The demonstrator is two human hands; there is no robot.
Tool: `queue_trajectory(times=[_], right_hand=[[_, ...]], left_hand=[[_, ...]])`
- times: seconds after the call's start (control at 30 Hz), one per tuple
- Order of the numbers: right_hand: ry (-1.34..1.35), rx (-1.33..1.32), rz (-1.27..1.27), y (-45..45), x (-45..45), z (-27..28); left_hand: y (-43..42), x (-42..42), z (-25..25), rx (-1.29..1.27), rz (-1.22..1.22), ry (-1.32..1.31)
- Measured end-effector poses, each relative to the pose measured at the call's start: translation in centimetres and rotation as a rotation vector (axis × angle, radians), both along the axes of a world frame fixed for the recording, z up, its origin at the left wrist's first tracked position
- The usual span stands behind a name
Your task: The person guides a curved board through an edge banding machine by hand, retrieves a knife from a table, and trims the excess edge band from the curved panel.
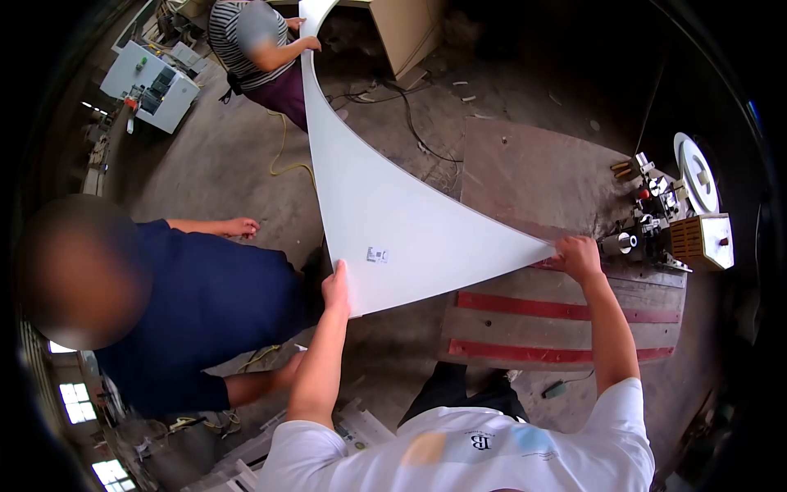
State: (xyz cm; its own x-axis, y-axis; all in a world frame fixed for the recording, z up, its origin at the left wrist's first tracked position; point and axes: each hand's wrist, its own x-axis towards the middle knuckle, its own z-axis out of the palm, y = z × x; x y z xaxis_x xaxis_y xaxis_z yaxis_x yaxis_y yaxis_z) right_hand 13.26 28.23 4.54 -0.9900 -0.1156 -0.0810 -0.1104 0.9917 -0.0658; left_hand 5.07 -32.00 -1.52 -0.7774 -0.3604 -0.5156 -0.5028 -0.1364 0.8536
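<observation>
A large white panel (pixel 385 217) with a curved far edge stretches from in front of me to the far end of the view. My left hand (pixel 335 287) grips its near left corner, and my right hand (pixel 580 257) is closed around its pointed right corner. Close to my left hand, a small printed label (pixel 377 255) is stuck on the panel's face. At the far end, another person (pixel 261 49) in a striped shirt holds the panel with both hands. The undersides of the panel and the fingers beneath it are hidden.
A machine (pixel 656 217) with a white reel stands at the right, on a brown table (pixel 557 336) with red strips. On the left, a person in a dark blue shirt (pixel 213 307) stands beside the panel. Cables (pixel 410 123) lie on the floor. A white machine (pixel 152 86) stands far left.
</observation>
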Motion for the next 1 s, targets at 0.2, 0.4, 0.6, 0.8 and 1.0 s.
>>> queue_trajectory(times=[0.2,0.4,0.6,0.8,1.0], right_hand=[[-0.011,0.025,-0.034,-0.1,2.5,3.0],[0.063,-0.014,0.003,0.5,4.0,3.5],[0.081,-0.032,0.009,2.2,5.3,3.6],[0.069,-0.038,0.021,4.6,6.3,3.6],[0.097,-0.099,-0.016,7.1,7.8,6.3]], left_hand=[[-0.2,2.5,-0.1,-0.006,-0.016,-0.061],[0.4,4.1,2.0,-0.007,-0.003,-0.077],[1.7,6.2,2.8,-0.011,-0.016,-0.046],[3.9,8.3,3.3,-0.086,0.007,-0.061],[6.8,10.2,4.2,-0.045,0.018,-0.084]])
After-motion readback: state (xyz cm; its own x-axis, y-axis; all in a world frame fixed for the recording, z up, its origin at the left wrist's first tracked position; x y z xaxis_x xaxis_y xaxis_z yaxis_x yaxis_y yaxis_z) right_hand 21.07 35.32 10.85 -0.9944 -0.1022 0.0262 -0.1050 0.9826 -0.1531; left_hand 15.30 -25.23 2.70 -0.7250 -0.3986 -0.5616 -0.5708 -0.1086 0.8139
